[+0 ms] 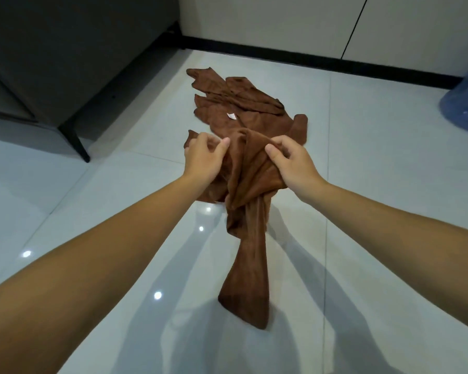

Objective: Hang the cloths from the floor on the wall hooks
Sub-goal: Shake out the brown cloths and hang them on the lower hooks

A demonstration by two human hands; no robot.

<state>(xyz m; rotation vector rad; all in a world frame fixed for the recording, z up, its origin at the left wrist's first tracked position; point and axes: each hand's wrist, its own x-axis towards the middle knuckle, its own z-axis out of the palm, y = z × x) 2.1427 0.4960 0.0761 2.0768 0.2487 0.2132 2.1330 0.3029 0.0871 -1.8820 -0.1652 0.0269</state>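
Note:
A brown cloth [247, 211] hangs lifted off the pale tiled floor, its lower end trailing down toward me. My right hand [292, 166] grips the top of this cloth, fingers curled into the bunched fabric. My left hand [204, 157] pinches the cloth's upper left edge between thumb and fingers. Behind my hands a pile of several more brown cloths [238, 103] lies flat on the floor, one showing a small white label [231, 116]. No wall hooks are in view.
A dark cabinet [65, 49] on slanted legs stands at the left. A white wall with a black baseboard [322, 60] runs across the back. A blue water bottle [465, 103] lies at the right edge. Glossy floor tiles surround the pile.

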